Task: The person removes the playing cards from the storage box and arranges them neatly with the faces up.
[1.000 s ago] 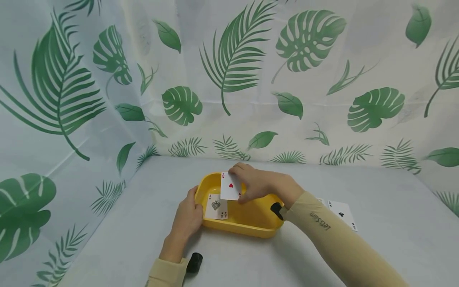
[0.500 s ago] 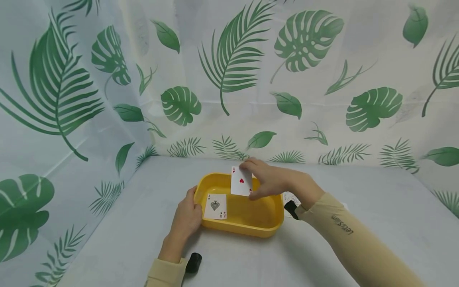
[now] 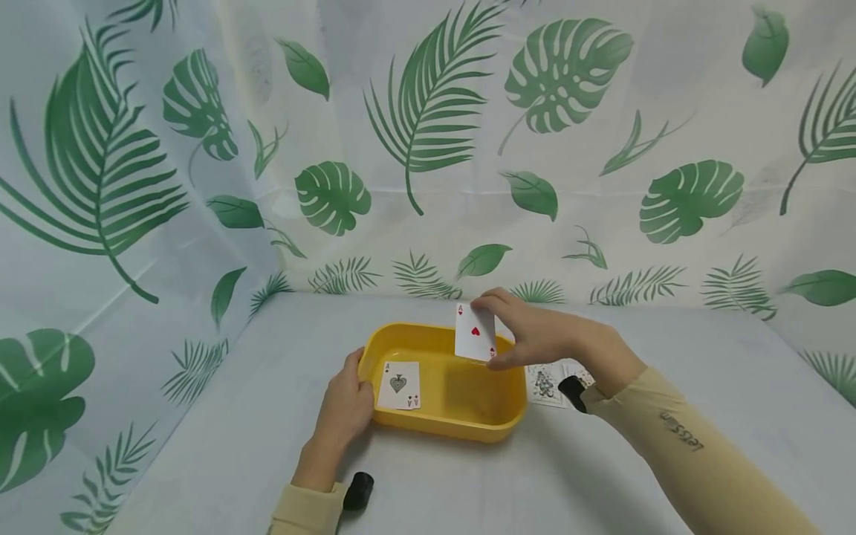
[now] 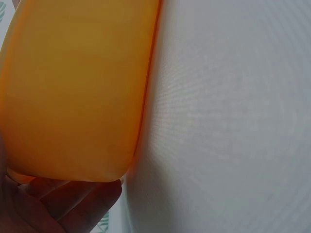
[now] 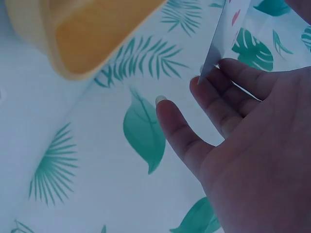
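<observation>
My right hand [image 3: 528, 327] holds an ace of hearts playing card [image 3: 474, 334] by its right edge, raised over the back right part of a yellow plastic tray [image 3: 444, 429]. In the right wrist view the card [image 5: 221, 41] is seen nearly edge-on, at the fingertips. My left hand [image 3: 344, 397] grips the tray's left end; in the left wrist view its fingers [image 4: 85, 204] lie against the yellow wall. Inside the tray at the left, an ace of spades [image 3: 399, 385] lies face up on another ace, whose corner peeks out with a red mark.
To the right of the tray, patterned cards [image 3: 545, 385] lie on the white tabletop [image 3: 428, 483], partly hidden by the right wrist and its black band piece [image 3: 573, 394]. A leaf-printed curtain [image 3: 428, 148] closes off the back and left side.
My right hand has moved right and slightly up, carrying the ace of hearts away from the ace of spades. The left hand and the tray have stayed put.
</observation>
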`<state>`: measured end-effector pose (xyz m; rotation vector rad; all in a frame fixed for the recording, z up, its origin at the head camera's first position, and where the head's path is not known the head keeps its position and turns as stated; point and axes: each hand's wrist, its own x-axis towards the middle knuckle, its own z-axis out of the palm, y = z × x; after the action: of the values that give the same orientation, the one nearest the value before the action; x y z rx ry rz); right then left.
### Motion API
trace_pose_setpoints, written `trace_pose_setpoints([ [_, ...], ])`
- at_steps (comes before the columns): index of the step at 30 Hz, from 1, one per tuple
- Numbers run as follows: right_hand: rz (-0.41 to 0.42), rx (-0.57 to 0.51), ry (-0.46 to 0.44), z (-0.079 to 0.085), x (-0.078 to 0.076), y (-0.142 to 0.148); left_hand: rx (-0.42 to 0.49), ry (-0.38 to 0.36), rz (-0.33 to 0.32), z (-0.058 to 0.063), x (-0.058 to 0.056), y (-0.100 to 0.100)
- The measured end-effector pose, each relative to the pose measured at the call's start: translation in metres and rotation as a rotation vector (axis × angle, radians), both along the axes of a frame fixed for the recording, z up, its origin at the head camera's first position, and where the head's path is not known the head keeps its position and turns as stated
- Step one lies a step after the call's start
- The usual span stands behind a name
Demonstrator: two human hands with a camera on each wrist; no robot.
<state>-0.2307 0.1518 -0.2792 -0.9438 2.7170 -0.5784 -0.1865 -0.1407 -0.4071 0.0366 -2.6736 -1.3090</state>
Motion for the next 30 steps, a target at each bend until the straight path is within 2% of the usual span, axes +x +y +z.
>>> trace_pose_setpoints([
  [5,-0.014,-0.012,0.025,0.002,0.005,0.014,0.002,0.012,-0.012,0.0,0.001,0.0],
  [12,-0.028,-0.035,0.029,0.003,0.014,0.035,-0.012,-0.007,-0.003,0.0,0.0,0.001],
  [30,-0.054,-0.063,0.074,-0.008,0.034,0.066,0.002,-0.023,-0.007,0.0,0.001,0.0],
])
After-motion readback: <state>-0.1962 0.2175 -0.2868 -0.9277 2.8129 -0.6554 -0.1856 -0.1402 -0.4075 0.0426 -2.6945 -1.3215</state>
